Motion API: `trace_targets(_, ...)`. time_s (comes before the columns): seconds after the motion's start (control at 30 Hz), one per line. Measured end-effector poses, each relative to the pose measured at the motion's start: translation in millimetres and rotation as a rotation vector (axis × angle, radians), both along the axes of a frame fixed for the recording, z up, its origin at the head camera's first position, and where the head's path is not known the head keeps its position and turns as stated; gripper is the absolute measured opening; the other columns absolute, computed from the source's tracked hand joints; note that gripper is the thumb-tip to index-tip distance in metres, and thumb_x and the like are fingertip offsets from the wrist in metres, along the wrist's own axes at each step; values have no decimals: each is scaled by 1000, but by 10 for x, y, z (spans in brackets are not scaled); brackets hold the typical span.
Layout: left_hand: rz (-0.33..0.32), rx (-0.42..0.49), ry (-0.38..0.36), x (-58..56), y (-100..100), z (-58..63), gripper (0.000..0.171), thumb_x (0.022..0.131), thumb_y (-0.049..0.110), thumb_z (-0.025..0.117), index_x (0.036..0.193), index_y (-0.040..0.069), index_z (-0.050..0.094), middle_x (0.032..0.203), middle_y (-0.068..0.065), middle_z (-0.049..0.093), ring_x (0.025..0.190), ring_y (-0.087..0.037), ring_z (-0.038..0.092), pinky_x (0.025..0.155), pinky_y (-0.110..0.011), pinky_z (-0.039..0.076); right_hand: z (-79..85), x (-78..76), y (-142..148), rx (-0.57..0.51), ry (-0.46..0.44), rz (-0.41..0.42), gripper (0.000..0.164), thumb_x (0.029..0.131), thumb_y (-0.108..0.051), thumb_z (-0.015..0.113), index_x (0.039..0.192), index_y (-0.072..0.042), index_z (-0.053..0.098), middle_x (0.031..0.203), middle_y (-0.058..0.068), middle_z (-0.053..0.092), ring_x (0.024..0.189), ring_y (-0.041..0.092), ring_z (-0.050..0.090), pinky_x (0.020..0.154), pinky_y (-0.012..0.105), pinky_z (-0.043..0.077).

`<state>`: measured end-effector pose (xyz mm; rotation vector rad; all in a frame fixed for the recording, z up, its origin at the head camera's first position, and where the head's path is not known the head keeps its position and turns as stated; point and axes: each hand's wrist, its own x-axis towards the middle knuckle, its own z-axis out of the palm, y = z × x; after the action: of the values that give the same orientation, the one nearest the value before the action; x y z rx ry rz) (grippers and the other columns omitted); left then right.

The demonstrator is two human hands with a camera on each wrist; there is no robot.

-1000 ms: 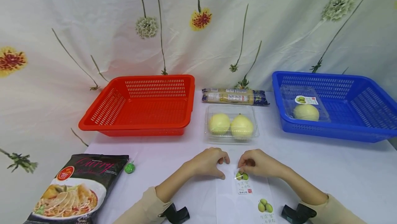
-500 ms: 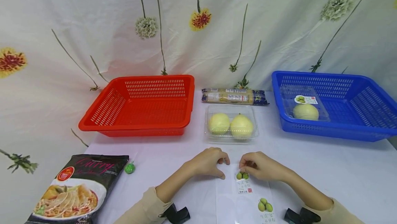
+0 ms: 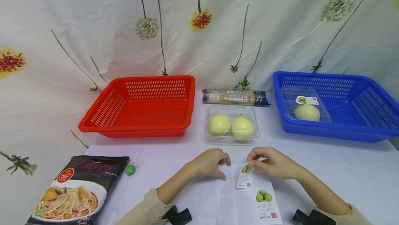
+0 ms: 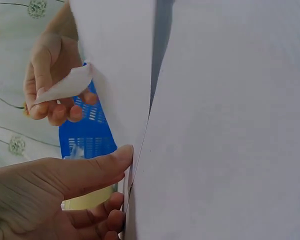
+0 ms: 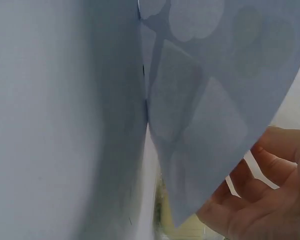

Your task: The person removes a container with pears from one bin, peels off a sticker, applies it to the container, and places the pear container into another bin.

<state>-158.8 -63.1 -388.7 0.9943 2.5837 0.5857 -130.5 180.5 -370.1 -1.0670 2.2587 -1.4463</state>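
Note:
In the head view, a small white label sticker [image 3: 244, 176] with green fruit and a red stamp hangs tilted from my right hand [image 3: 274, 162], whose thumb and fingertips pinch its top corner. The left wrist view shows this sticker [image 4: 70, 86] curling away from the fingers. Below it a white sticker sheet [image 3: 229, 200] lies on the table, bearing a second printed label [image 3: 265, 204]. My left hand [image 3: 210, 164] holds the sheet's upper left part, thumb at the edge with curled fingers beside it. A clear box [image 3: 254, 136] with two pale yellow round fruits stands just beyond both hands.
A red basket [image 3: 137, 129] stands back left. The blue basket [image 3: 330, 129] back right holds a labelled clear box [image 3: 324, 112] with one fruit. Noodle packs [image 3: 235, 97] lie behind. A black noodle bag [image 3: 78, 187] and a green lollipop [image 3: 130, 169] lie left.
My right hand has moved up and right, lifting the sticker and swinging its lower end left. The second label now shows whole. My left hand stays put.

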Motion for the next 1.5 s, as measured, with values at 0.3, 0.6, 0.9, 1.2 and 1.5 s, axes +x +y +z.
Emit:
trace_targets(0.3, 1, -2, 13, 2, -9, 1, 27, 70, 18, 82, 93, 16, 69, 76, 9, 53, 76, -5, 47, 73, -22, 40, 94, -101, 71, -106, -80, -18, 11, 95, -2, 51, 96, 8, 57, 89, 5, 60, 79, 13, 59, 69, 28, 54)
trace_targets(0.6, -5, -6, 6, 10, -8, -3, 27, 71, 19, 81, 96, 16, 69, 79, 9, 53, 79, -5, 48, 75, -21, 40, 170, -196, 63, -116, -53, -230, 16, 96, -6, 51, 98, 9, 57, 88, 4, 61, 78, 16, 63, 72, 33, 55)
trace_targets(0.9, -23, 122, 67, -9, -36, 185, 22, 78, 15, 75, 98, 9, 67, 83, 0, 61, 75, -9, 51, 71, -19, 43, 349, -550, -10, -23, -16, -347, 18, 94, -8, 55, 101, 8, 58, 93, 16, 62, 79, 13, 62, 72, 36, 55)
trace_targets(1.2, 117, 425, 440, -148, -44, 382, 21, 80, 8, 73, 99, 3, 66, 93, -8, 62, 81, -19, 57, 70, -25, 48, 466, -1005, -184, 74, 199, -301, 10, 92, -3, 56, 94, 6, 62, 84, 14, 64, 78, 27, 60, 68, 31, 51)
trace_targets(1.5, 202, 331, 492, -267, 27, 368, 41, 83, 19, 72, 120, 7, 61, 120, -14, 53, 116, -28, 44, 95, -45, 40, 434, -1251, -335, 128, 245, -228, 8, 90, 0, 57, 91, 7, 61, 85, 16, 65, 80, 29, 61, 73, 35, 50)
